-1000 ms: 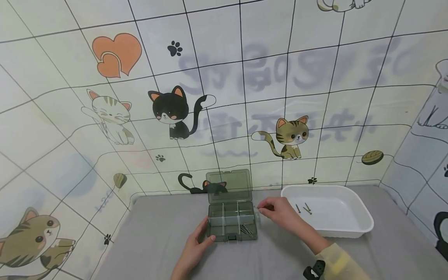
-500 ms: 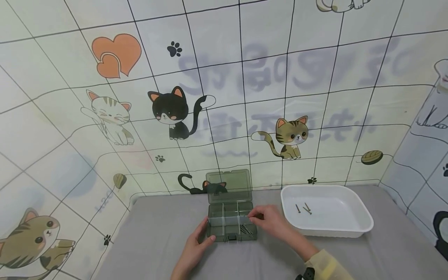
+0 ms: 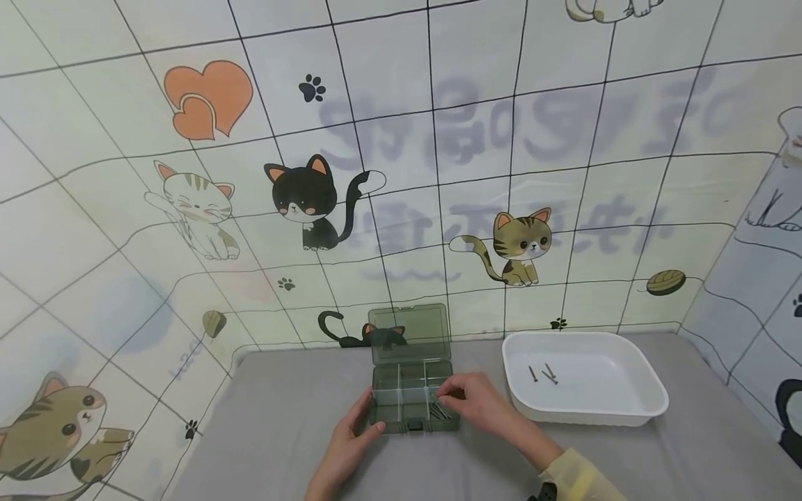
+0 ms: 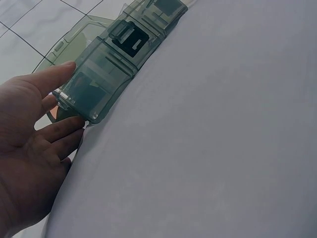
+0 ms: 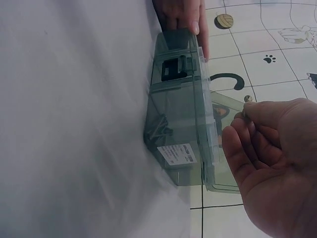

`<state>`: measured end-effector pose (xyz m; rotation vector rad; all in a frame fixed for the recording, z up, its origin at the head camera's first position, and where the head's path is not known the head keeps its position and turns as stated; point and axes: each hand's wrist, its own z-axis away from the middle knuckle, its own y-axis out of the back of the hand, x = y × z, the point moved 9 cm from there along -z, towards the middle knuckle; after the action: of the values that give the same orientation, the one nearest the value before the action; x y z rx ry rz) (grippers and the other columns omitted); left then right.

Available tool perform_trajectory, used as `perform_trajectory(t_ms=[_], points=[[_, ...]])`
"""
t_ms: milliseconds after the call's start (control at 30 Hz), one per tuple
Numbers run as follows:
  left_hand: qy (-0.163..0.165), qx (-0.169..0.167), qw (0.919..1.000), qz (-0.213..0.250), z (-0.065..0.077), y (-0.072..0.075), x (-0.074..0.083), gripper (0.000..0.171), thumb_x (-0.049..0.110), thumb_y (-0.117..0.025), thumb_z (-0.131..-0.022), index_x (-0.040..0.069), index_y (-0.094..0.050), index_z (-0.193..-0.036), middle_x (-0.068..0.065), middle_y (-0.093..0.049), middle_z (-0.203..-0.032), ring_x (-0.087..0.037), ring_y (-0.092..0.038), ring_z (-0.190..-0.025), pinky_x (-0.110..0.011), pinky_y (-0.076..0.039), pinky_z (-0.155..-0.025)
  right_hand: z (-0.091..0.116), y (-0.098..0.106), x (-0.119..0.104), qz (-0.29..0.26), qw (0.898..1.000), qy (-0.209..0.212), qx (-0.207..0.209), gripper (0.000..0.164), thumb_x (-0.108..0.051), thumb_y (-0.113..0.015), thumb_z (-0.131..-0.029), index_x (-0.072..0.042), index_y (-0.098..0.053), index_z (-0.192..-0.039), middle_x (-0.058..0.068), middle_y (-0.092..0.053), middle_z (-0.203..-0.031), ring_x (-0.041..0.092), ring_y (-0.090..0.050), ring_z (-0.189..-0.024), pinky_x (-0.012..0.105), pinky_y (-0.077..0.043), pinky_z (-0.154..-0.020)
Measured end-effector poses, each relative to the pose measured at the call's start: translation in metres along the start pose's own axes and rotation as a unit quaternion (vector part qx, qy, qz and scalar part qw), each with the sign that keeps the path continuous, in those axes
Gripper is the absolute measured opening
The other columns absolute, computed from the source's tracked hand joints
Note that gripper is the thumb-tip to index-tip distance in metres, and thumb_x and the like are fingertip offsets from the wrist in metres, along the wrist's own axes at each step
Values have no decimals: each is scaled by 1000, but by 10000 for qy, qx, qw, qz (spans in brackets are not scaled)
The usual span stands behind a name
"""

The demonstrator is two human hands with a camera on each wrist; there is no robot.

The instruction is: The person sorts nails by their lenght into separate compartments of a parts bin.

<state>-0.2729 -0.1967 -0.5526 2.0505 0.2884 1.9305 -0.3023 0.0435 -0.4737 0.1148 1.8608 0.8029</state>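
A translucent green compartment box (image 3: 386, 416) stands on the grey cloth with its lid (image 3: 410, 335) raised. My left hand (image 3: 346, 440) holds the box's front left corner, thumb on the front edge and fingers along the side. In the left wrist view, the thumb (image 4: 62, 75) rests at the top edge near the black latch (image 4: 134, 42). My right hand (image 3: 479, 403) is over the front right compartment, where several screws (image 3: 439, 412) lie. Between its thumb and index finger it pinches a screw, whose small round brass head (image 5: 248, 98) shows in the right wrist view.
A white tray (image 3: 601, 414) stands right of the box, with 3 brass-coloured screws (image 3: 550, 376) at its left side. Behind the box rises a wall sheet (image 3: 410, 160) printed with cats. A white label (image 5: 177, 154) is on the box's side.
My right hand has moved left and slightly forward from beside the box's right edge to over its front right compartment. The left hand and the box stay put.
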Motion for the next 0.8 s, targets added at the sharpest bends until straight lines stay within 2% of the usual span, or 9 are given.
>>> perform_trajectory(t_ms=[400,800], points=[[-25,-38,10000,21,0,-2,-3,71,22,-72,-97,2,-39,-157,-26,-40,-157,-44,-35,-146,-60,-24,-118,-11,-24,-11,73,9997,-158,-168,5,-6,-72,-94,-2,-76,-95,-2,-73,-90,10,-64,-80,27,-54,-69],[-53,47,10000,68,0,-1,0,70,21,-73,-97,4,-41,-157,-21,-42,-157,-38,-37,-146,-54,-28,-119,-18,-29,-16,123,9998,-149,-56,6,-5,-72,-94,-3,-76,-97,-3,-73,-91,11,-65,-81,28,-55,-70]])
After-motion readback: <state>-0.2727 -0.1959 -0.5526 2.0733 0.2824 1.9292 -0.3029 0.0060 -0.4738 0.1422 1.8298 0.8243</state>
